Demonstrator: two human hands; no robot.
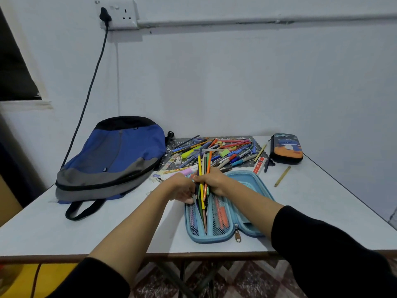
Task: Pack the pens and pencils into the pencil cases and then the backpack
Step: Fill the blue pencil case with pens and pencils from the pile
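Both hands meet over the open blue pencil case (194, 237), which lies at the near edge of the worktop (86, 222). The right hand (212, 181) is closed in a fist round a bundle of pencils (203, 166), gripping it at mid-length with the upper ends fanning toward twelve o'clock. The left hand (181, 189) sits just beside it at nine o'clock, fingers curled against the lower shafts; it appears to pinch and steady them, though the exact contact is partly hidden. The pencil points already reach down into the case's left half, beside the mesh pocket (220, 214) that holds a few orange and pink pens.

As I judge it, the step in hand is loading this bundle into the first case, so the task is at an early stage. The next move calls for laying the bundle flat along the case's length so the lid (247, 179) can fold over and zip.

Beyond the case at twelve o'clock, a large pile of pens and pencils (225, 148) is yet to be packed, spread on a dark patterned mat (171, 144). A loose pencil (282, 176) lies at two o'clock. Farther at two o'clock, a second, dark pencil case (286, 148) lies zipped shut. At ten o'clock the blue and grey backpack (116, 155) lies flat and closed.
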